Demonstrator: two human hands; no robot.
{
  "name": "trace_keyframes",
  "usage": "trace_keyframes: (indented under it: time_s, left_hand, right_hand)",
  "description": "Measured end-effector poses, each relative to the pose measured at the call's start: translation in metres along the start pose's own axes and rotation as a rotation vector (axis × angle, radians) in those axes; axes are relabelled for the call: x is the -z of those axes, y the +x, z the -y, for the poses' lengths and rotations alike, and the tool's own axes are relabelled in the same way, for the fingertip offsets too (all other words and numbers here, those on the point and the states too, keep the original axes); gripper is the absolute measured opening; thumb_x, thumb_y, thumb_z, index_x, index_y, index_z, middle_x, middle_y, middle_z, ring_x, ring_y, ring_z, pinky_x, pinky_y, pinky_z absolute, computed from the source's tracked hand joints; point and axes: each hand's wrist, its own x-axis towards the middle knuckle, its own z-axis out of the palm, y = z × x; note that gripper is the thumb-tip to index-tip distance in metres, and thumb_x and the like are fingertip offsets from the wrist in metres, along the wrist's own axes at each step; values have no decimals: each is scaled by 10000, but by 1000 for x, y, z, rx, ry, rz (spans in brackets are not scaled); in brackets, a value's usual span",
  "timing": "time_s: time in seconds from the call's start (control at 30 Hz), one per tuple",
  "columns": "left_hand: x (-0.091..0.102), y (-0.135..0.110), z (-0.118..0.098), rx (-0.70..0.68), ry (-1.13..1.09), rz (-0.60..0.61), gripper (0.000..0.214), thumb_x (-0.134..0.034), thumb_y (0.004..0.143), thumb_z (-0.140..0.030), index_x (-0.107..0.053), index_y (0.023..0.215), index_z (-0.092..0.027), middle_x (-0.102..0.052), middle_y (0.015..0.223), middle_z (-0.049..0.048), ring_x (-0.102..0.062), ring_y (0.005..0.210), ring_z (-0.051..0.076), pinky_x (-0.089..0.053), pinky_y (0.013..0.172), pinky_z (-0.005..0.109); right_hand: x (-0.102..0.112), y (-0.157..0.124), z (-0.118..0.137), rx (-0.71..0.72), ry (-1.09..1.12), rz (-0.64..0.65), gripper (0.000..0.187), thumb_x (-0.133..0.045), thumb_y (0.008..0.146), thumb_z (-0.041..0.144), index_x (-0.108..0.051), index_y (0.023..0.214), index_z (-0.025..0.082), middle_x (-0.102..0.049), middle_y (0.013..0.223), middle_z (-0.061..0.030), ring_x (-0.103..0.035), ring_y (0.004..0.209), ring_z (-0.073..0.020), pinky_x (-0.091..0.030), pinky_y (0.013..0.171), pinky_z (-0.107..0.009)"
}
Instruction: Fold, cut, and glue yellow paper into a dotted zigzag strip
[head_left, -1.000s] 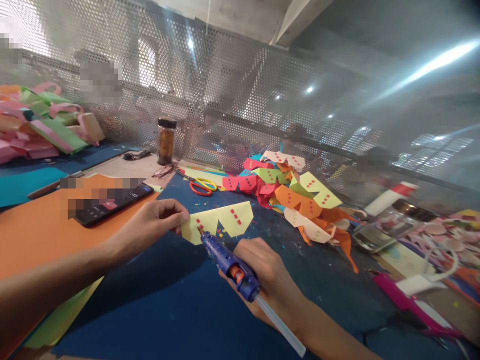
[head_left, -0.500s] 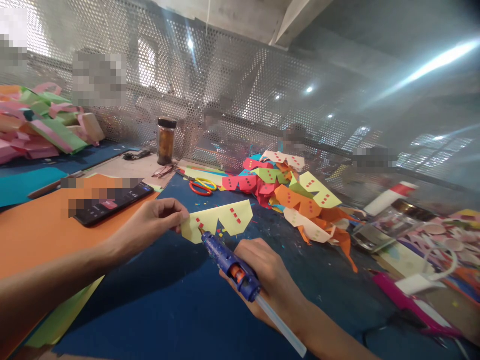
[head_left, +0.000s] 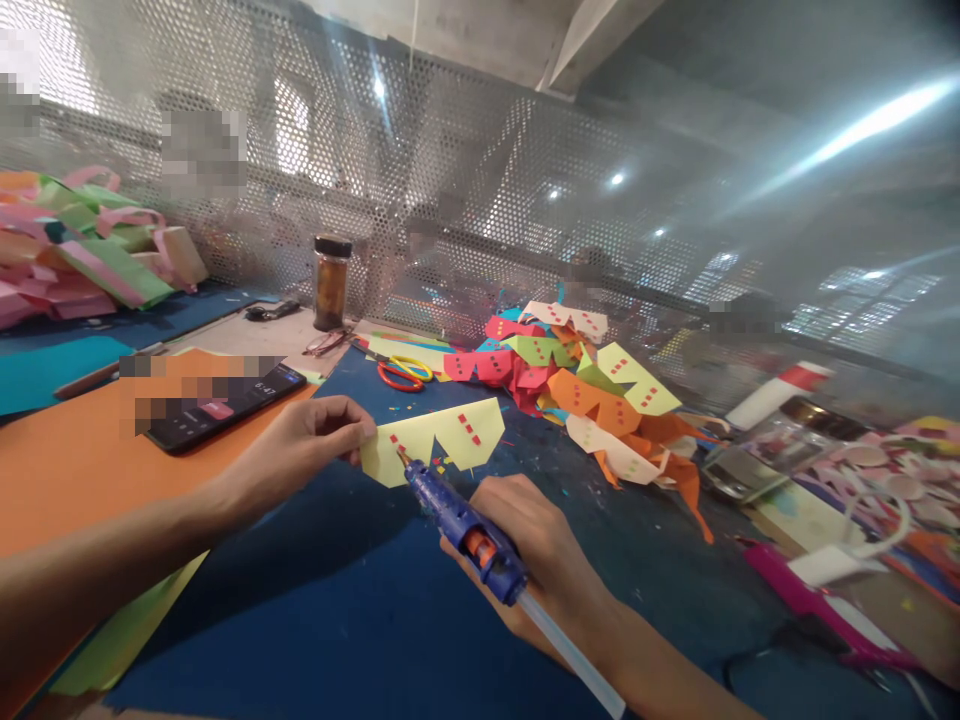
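Between the thumb and fingers of my left hand point(head_left: 330, 428) is the left end of a yellow paper cutout point(head_left: 469, 432), notched along its lower edge and dotted with small red squares. My right hand point(head_left: 529, 545) is wrapped round a blue glue gun point(head_left: 461, 520); a long translucent glue stick point(head_left: 570, 650) sticks out of its rear. The gun's nozzle points at the left half of the cutout, near the red squares there. Whether the tip touches the paper I cannot tell. Tiny coloured paper bits lie behind the cutout's notch.
Scissors point(head_left: 401, 373) with red and yellow handles lie behind the cutout. A pile of similar colourful cutouts point(head_left: 596, 400) is to the right. At left are a phone point(head_left: 225, 408) on orange paper point(head_left: 67, 475) and a lidded jar point(head_left: 331, 285). A pink power strip point(head_left: 825, 605) lies at right.
The glue gun's nozzle has shifted very slightly up against the cutout, and its rear has swung slightly right. My left hand keeps its hold on the paper.
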Motion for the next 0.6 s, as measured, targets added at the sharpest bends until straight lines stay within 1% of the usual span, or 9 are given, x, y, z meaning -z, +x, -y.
trace_keyframes:
  time_s: [0.13,0.37,0.6]
  left_hand:
    - [1,0,2,8,5,4,253,-607,803,-429,-641,749,-184,-622,681,-6,-563,682,148,-418,665,267]
    - [0,0,0,17,-25,6,266,-622,801,-439,-645,763,-176,-612,677,-6,-550,673,144,-406,663,271]
    - [-1,0,0,11,-19,3,278,-616,794,-443,-643,765,-168,-602,677,-11,-548,680,143,-401,669,266]
  right_hand:
    - [3,0,-1,-26,3,-5,160,-587,848,106,-476,802,212,-540,760,13,-483,701,-152,-353,697,-316]
    - [1,-1,-2,-19,-9,-10,158,-589,882,161,-471,788,210,-524,743,20,-468,678,-147,-339,693,-314]
    - [-1,-1,-2,-11,-23,-24,177,-594,868,141,-459,777,210,-519,729,24,-461,668,-142,-336,689,-308]
